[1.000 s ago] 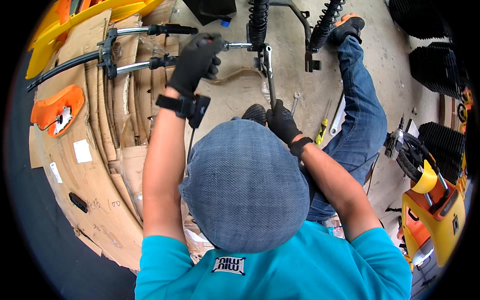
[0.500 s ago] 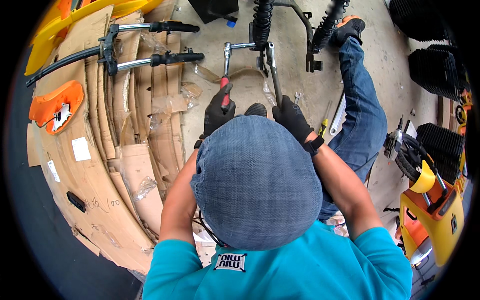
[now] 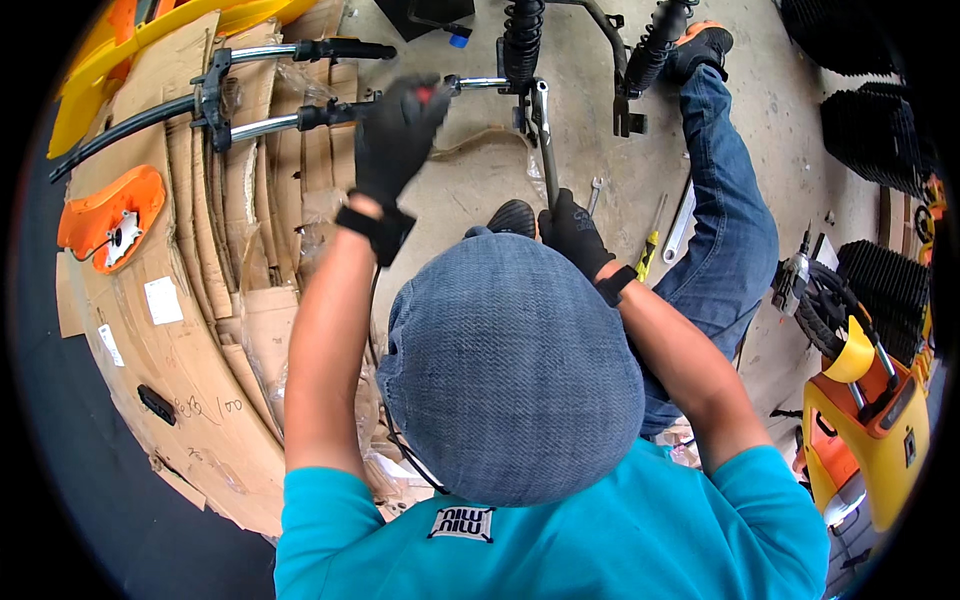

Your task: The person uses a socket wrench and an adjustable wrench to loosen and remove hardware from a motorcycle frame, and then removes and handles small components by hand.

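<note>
Raised at the upper left of centre, my gloved left hand is closed round a red-handled ratchet; its metal drive reaches right to the foot of a black coil shock absorber. My gloved right hand grips a long steel wrench, whose head sits at that same joint, just right of the socket. A black frame tube with a second shock stands beside it. On the concrete near my right hand lie a small spanner, a yellow-handled screwdriver and a large spanner.
Flattened cardboard covers the left, bearing fork assemblies and an orange panel. An outstretched leg lies right, beyond it black ribbed parts, a drill and yellow bodywork. A denim-capped head fills the lower middle.
My left hand swung down toward the body with the ratchet, then back up and leftward to where it is now. My right hand shifted slightly right, still on the wrench.
</note>
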Demonstrator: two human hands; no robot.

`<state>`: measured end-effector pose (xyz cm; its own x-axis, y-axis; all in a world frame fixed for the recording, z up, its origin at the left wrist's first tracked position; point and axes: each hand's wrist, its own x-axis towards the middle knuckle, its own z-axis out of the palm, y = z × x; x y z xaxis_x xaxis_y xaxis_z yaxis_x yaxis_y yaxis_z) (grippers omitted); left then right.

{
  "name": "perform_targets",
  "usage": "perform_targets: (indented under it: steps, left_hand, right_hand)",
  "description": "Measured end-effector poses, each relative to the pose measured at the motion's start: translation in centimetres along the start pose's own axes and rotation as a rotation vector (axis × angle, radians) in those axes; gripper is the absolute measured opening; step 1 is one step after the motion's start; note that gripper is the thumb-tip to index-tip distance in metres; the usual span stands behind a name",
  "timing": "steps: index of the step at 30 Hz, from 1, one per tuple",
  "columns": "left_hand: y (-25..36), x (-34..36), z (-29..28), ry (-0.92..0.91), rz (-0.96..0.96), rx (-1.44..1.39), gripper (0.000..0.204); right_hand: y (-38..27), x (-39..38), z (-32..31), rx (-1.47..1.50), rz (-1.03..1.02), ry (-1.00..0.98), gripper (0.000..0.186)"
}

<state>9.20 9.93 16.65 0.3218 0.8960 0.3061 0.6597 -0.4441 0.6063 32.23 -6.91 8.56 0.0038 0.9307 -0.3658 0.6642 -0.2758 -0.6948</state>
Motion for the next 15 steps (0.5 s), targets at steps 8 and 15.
perform_targets:
  steps: [8, 15]
  left_hand:
    - [1.5, 6.7, -1.3, -0.168, -0.207, -0.091, 0.018]
    - [-0.6, -13.5, 4.8, -0.073, -0.331, -0.198, 0.049]
  right_hand:
    - [0.9, 0.3, 0.8, 0.014, 0.005, -0.031, 0.030]
    - [0.8, 0.2, -0.7, -0.002, -0.095, -0.021, 0.026]
